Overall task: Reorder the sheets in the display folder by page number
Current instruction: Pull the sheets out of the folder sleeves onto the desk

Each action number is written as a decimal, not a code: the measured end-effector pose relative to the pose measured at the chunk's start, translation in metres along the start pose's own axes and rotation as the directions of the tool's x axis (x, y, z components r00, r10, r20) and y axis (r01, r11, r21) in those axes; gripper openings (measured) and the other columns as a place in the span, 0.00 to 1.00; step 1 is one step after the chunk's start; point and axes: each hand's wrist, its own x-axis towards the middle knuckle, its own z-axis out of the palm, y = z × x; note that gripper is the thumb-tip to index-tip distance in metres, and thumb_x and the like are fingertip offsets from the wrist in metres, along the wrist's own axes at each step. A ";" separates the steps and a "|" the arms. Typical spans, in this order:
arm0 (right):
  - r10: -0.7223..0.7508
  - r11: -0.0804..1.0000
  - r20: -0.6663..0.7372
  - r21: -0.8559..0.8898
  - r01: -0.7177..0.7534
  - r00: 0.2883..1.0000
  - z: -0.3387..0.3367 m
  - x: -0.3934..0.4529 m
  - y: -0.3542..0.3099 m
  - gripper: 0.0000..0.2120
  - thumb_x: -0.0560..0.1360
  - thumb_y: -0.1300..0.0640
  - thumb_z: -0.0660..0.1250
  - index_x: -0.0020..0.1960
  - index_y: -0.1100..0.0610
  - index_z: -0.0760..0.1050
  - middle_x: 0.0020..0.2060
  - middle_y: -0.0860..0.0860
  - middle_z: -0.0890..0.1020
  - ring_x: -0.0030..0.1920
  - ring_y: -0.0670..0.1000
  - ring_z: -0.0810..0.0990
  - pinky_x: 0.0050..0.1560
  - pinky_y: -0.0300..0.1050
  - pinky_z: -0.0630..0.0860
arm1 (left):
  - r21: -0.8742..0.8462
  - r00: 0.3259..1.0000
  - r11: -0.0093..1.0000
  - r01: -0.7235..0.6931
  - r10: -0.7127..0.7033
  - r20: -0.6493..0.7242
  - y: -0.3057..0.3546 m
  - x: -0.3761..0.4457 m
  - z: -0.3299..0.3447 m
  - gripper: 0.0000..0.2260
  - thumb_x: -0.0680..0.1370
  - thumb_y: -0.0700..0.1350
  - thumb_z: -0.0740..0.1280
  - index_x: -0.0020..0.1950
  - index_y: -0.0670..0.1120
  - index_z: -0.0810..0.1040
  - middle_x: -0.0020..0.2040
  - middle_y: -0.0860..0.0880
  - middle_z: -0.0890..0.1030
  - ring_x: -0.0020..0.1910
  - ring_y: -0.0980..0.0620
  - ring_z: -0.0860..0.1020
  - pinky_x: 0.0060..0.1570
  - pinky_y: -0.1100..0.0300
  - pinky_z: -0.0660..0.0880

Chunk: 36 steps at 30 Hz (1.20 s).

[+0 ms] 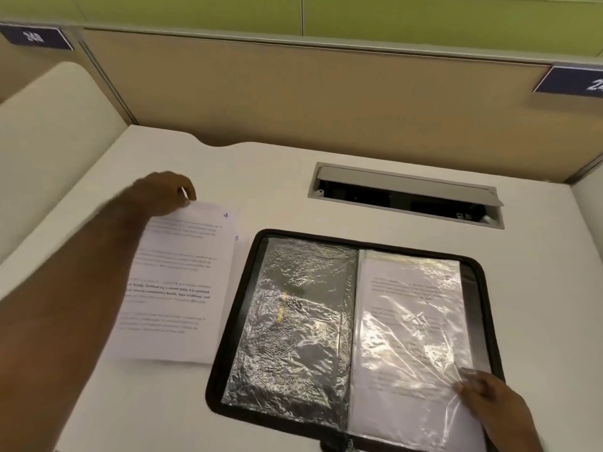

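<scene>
left hand (164,194) pinches the top corner of sheet 4 (182,275), lying on the desk (287,158) atop another marked 8 (237,238). right hand (486,391) rests on the right sleeve (414,321), fingers look flat; that sleeve is still filled. folder (489,288) lies open beside the stack, left pocket (293,321) looks empty. so i'd say mid-unload: two sheets out, at least one more to pull, reinsertion not begun.

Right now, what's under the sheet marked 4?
Under sheet 4 lies another sheet; only its right edge shows, marked 8. The rest is covered, so any further sheets cannot be seen. The left hand pinches sheet 4's top corner.
</scene>
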 end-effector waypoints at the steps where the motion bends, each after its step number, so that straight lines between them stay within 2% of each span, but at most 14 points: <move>1: 0.003 1.000 0.002 0.000 -0.003 1.000 0.000 -0.001 -0.002 0.10 0.69 0.69 0.75 0.50 0.62 0.81 0.30 0.51 0.82 0.20 0.39 0.74 0.26 0.24 0.69 | -0.010 1.000 1.000 0.011 -0.011 0.001 -0.007 0.005 0.013 0.05 0.77 0.40 0.70 0.47 0.51 0.81 0.51 0.45 0.81 0.52 0.44 0.77 0.56 0.53 0.73; 6: 0.051 0.999 0.001 -0.007 -0.051 0.999 0.003 -0.005 -0.010 0.12 0.69 0.68 0.75 0.52 0.64 0.81 0.32 0.53 0.83 0.20 0.39 0.74 0.27 0.23 0.68 | -0.045 0.999 0.998 0.042 -0.041 0.019 -0.033 0.024 0.065 0.10 0.77 0.43 0.69 0.41 0.59 0.76 0.52 0.49 0.83 0.54 0.45 0.78 0.59 0.49 0.74; 12: 0.096 0.995 -0.023 -0.028 -0.096 0.995 0.006 -0.005 -0.015 0.12 0.70 0.67 0.75 0.53 0.63 0.81 0.35 0.53 0.83 0.22 0.38 0.75 0.28 0.22 0.69 | -0.150 0.998 0.987 0.054 -0.060 -0.035 -0.037 0.039 0.096 0.07 0.77 0.42 0.66 0.50 0.53 0.82 0.53 0.52 0.83 0.55 0.47 0.78 0.58 0.51 0.73; 18: 0.110 0.993 -0.054 -0.040 -0.112 0.993 0.008 -0.004 -0.017 0.12 0.70 0.67 0.75 0.54 0.63 0.81 0.35 0.55 0.82 0.21 0.38 0.75 0.28 0.22 0.68 | -0.262 0.998 0.964 0.053 -0.061 -0.026 -0.043 0.049 0.116 0.07 0.77 0.40 0.67 0.51 0.49 0.82 0.53 0.50 0.82 0.51 0.52 0.74 0.53 0.57 0.68; 21: 0.103 0.992 -0.069 -0.063 -0.108 0.992 0.010 -0.006 -0.018 0.12 0.70 0.67 0.75 0.53 0.63 0.81 0.37 0.59 0.83 0.21 0.38 0.75 0.27 0.22 0.68 | -0.284 0.998 0.958 0.046 -0.059 -0.037 -0.046 0.053 0.119 0.07 0.78 0.40 0.68 0.53 0.48 0.82 0.55 0.49 0.82 0.57 0.48 0.76 0.57 0.56 0.69; 24: 0.100 0.989 -0.068 -0.100 -0.107 0.993 0.010 -0.007 -0.018 0.12 0.70 0.66 0.75 0.53 0.63 0.81 0.37 0.61 0.83 0.21 0.40 0.75 0.26 0.23 0.69 | -0.306 0.992 0.951 0.032 -0.068 -0.108 -0.047 0.056 0.122 0.11 0.77 0.38 0.68 0.58 0.48 0.80 0.59 0.47 0.80 0.60 0.46 0.75 0.63 0.54 0.68; 27: 0.076 0.986 -0.054 -0.145 -0.084 0.996 0.008 -0.008 -0.017 0.08 0.72 0.63 0.74 0.51 0.60 0.82 0.37 0.58 0.84 0.25 0.45 0.78 0.28 0.28 0.72 | -0.323 0.977 0.946 -0.008 -0.061 -0.203 -0.031 0.053 0.122 0.15 0.77 0.38 0.67 0.63 0.47 0.78 0.60 0.46 0.78 0.54 0.46 0.76 0.60 0.56 0.68; 29: 0.062 0.987 -0.050 -0.142 -0.068 0.997 0.007 -0.011 -0.019 0.07 0.74 0.58 0.73 0.51 0.57 0.83 0.38 0.53 0.85 0.33 0.51 0.81 0.33 0.39 0.77 | -0.360 0.960 0.931 -0.066 -0.039 -0.277 -0.008 0.047 0.118 0.15 0.77 0.38 0.67 0.63 0.48 0.78 0.59 0.46 0.79 0.47 0.49 0.75 0.57 0.58 0.68; 31: 0.059 0.995 -0.048 -0.073 -0.062 0.997 0.006 -0.014 -0.022 0.05 0.75 0.57 0.71 0.49 0.57 0.83 0.40 0.54 0.86 0.38 0.53 0.83 0.36 0.46 0.76 | -0.452 0.945 0.885 -0.113 -0.044 -0.324 0.027 0.033 0.114 0.14 0.77 0.38 0.67 0.62 0.48 0.79 0.58 0.48 0.80 0.43 0.52 0.73 0.54 0.61 0.68; 33: 0.043 0.999 -0.042 0.028 -0.042 0.998 0.007 -0.018 -0.028 0.04 0.76 0.58 0.70 0.46 0.58 0.83 0.43 0.56 0.86 0.43 0.56 0.84 0.40 0.48 0.77 | -0.587 0.950 0.794 -0.156 -0.041 -0.309 0.072 0.008 0.112 0.13 0.77 0.37 0.67 0.59 0.50 0.80 0.54 0.50 0.81 0.37 0.52 0.73 0.47 0.62 0.71; 35: 0.010 0.988 -0.026 0.155 -0.006 1.000 0.010 -0.024 -0.040 0.05 0.74 0.57 0.70 0.45 0.57 0.84 0.45 0.53 0.87 0.48 0.55 0.84 0.43 0.46 0.80 | -0.761 0.986 0.632 -0.146 0.029 -0.165 0.124 -0.031 0.112 0.11 0.79 0.39 0.68 0.57 0.54 0.78 0.49 0.52 0.81 0.34 0.53 0.75 0.38 0.61 0.73; 36: -0.027 0.982 -0.010 0.189 0.029 1.000 0.014 -0.028 -0.049 0.06 0.74 0.56 0.71 0.45 0.58 0.84 0.46 0.50 0.87 0.50 0.53 0.84 0.44 0.41 0.80 | -0.817 0.994 0.567 -0.099 0.098 -0.052 0.149 -0.053 0.113 0.10 0.79 0.42 0.68 0.58 0.55 0.78 0.48 0.53 0.81 0.35 0.53 0.77 0.35 0.60 0.74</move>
